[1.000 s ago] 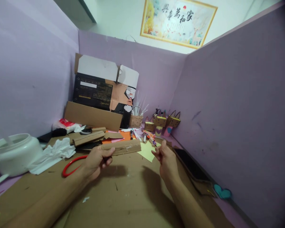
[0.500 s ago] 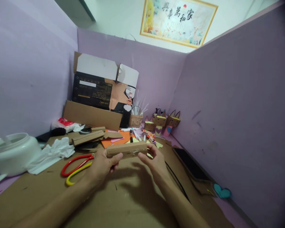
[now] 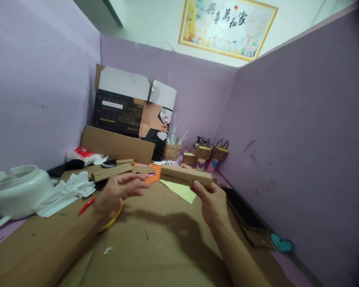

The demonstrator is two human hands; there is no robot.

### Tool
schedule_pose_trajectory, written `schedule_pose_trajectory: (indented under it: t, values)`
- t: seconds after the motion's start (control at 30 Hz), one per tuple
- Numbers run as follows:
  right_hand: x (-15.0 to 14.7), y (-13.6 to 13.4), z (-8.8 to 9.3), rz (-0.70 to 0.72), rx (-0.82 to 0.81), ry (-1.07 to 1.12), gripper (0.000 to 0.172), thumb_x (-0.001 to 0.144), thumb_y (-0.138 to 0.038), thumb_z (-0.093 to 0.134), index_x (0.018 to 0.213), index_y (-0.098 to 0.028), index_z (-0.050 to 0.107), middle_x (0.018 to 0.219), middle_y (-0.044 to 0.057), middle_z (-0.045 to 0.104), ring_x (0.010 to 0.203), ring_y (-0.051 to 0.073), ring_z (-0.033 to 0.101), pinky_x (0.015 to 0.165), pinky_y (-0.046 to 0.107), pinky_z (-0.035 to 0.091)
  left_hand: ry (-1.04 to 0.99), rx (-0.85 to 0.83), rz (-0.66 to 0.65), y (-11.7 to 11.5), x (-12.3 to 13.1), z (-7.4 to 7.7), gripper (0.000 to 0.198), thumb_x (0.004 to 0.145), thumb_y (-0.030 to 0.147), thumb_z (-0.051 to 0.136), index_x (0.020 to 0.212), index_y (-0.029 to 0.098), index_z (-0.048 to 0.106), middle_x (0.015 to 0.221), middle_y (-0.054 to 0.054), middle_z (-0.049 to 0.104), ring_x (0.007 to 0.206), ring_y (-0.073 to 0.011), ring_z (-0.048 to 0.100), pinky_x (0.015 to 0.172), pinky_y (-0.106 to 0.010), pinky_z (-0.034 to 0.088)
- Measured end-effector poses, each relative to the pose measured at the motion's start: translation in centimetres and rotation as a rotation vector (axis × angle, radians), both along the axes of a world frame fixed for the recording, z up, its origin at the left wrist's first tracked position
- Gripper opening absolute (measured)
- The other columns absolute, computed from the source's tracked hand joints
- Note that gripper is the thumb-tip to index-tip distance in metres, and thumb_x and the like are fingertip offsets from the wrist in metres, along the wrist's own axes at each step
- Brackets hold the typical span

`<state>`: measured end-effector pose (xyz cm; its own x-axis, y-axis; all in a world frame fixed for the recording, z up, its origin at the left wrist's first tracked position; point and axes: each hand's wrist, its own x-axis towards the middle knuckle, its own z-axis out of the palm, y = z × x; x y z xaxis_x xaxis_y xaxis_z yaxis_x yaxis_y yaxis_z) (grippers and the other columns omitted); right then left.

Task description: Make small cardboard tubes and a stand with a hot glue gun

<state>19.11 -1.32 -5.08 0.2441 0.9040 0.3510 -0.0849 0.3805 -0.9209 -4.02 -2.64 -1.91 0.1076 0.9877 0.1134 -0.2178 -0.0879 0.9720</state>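
Note:
A folded strip of brown cardboard (image 3: pixel 182 174) is pinched at its right end by my right hand (image 3: pixel 211 197), held up above the cardboard-covered table (image 3: pixel 155 255). My left hand (image 3: pixel 119 191) is apart from the strip, fingers stretched out and holding nothing. Beneath my left hand and wrist lie scissors with one red handle (image 3: pixel 86 206) and one yellow handle (image 3: pixel 113 220), mostly hidden. A pale yellow sheet of paper (image 3: pixel 181 191) lies under the strip. Other folded cardboard pieces (image 3: pixel 112 172) lie behind my left hand.
At the left stand a white pot (image 3: pixel 24 191) and crumpled tissue (image 3: pixel 73 191). An opened printed box (image 3: pixel 119 115) leans at the back, beside a small basket (image 3: pixel 172 151) and cardboard animal figures (image 3: pixel 203 153). A dark flat device (image 3: pixel 245 207) and a teal heart (image 3: pixel 281 242) lie right.
My left hand has let go of the cardboard strip and moved left, opening. My right hand has carried the strip to the right and slightly up, uncovering the yellow paper.

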Motion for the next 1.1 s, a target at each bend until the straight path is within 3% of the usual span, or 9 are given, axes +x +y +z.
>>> schedule_pose_trajectory:
  t: [0.1,0.2,0.27,0.33,0.43,0.53,0.77,0.93,1.1]
  values:
    - [0.6,-0.5,0.7,0.196,0.002,-0.123,0.026,0.056,-0.028,0.075,0.079,-0.017,0.070,0.074,0.002,0.065,0.065,0.016,0.055,0.062,0.029,0.045,0.001,-0.008,-0.009,0.3,-0.9,-0.2,0.034,0.063,0.042,0.071,0.083,0.015,0.069,0.109,-0.011,0.063,0.088,-0.0213,0.059,0.070,-0.027,0.047]
    - [-0.2,-1.7,1.2,0.514,0.064,-0.276,0.025,0.060,-0.025,0.074,0.083,-0.019,0.068,0.100,0.005,0.061,0.078,0.018,0.056,0.066,0.028,0.045,0.071,-0.163,-0.388,-0.6,0.3,-1.3,0.042,0.065,0.045,0.069,0.093,0.014,0.068,0.095,-0.010,0.065,0.080,-0.0190,0.059,0.069,-0.026,0.045]
    - [-0.8,-2.2,1.3,0.566,0.118,-0.246,0.019,0.062,-0.025,0.073,0.079,-0.020,0.065,0.108,0.006,0.058,0.092,0.021,0.054,0.074,0.029,0.045,0.041,-0.317,-0.611,-1.4,1.7,-2.2,0.041,0.067,0.045,0.068,0.095,0.015,0.066,0.087,-0.008,0.064,0.075,-0.0173,0.058,0.070,-0.027,0.044]
    - [-1.2,-2.1,1.1,0.554,0.129,-0.119,0.031,0.060,-0.023,0.076,0.088,-0.023,0.062,0.116,0.006,0.054,0.098,0.022,0.053,0.079,0.032,0.046,-0.016,-0.344,-0.656,-2.0,3.0,-3.0,0.038,0.069,0.046,0.066,0.091,0.015,0.065,0.080,-0.006,0.062,0.070,-0.0164,0.057,0.068,-0.028,0.044]
    - [-1.6,-1.6,0.5,0.503,0.098,0.082,0.062,0.060,-0.026,0.076,0.116,-0.031,0.049,0.129,0.006,0.045,0.104,0.022,0.054,0.085,0.037,0.045,0.030,-0.136,-0.520,-2.0,4.1,-3.6,0.039,0.075,0.048,0.058,0.097,0.017,0.063,0.084,-0.006,0.062,0.076,-0.0184,0.057,0.070,-0.028,0.043]
    - [-2.3,-1.8,0.1,0.507,0.035,0.084,0.071,0.058,-0.033,0.077,0.122,-0.027,0.045,0.122,0.009,0.052,0.107,0.026,0.054,0.091,0.042,0.042,0.197,0.173,-0.372,-1.9,4.4,-3.4,0.041,0.078,0.042,0.056,0.112,0.019,0.057,0.105,-0.007,0.060,0.095,-0.0222,0.053,0.084,-0.030,0.040]
    - [-3.8,-4.2,0.2,0.499,0.082,-0.161,0.047,0.063,-0.012,0.069,0.108,-0.025,0.058,0.108,0.003,0.061,0.103,0.024,0.056,0.092,0.039,0.043,0.425,0.338,-0.336,-2.9,4.5,-2.0,0.029,0.079,0.035,0.056,0.104,0.021,0.060,0.104,-0.006,0.062,0.096,-0.0235,0.056,0.081,-0.027,0.043]
    - [-3.6,-3.8,-0.4,0.514,0.050,-0.140,0.037,0.066,-0.010,0.066,0.100,-0.023,0.064,0.097,0.003,0.066,0.095,0.023,0.060,0.087,0.037,0.046,0.510,0.335,-0.152,-2.5,4.6,-2.7,0.021,0.075,0.035,0.061,0.088,0.020,0.067,0.087,-0.004,0.068,0.082,-0.0226,0.059,0.070,-0.026,0.045]
    - [-4.0,-3.6,-0.7,0.502,0.018,-0.047,0.029,0.065,-0.014,0.068,0.092,-0.021,0.065,0.090,0.003,0.068,0.089,0.022,0.062,0.081,0.034,0.048,0.574,0.341,-0.112,-2.4,4.7,-3.4,0.024,0.077,0.037,0.057,0.082,0.018,0.070,0.079,-0.004,0.069,0.074,-0.0222,0.060,0.066,-0.027,0.044]
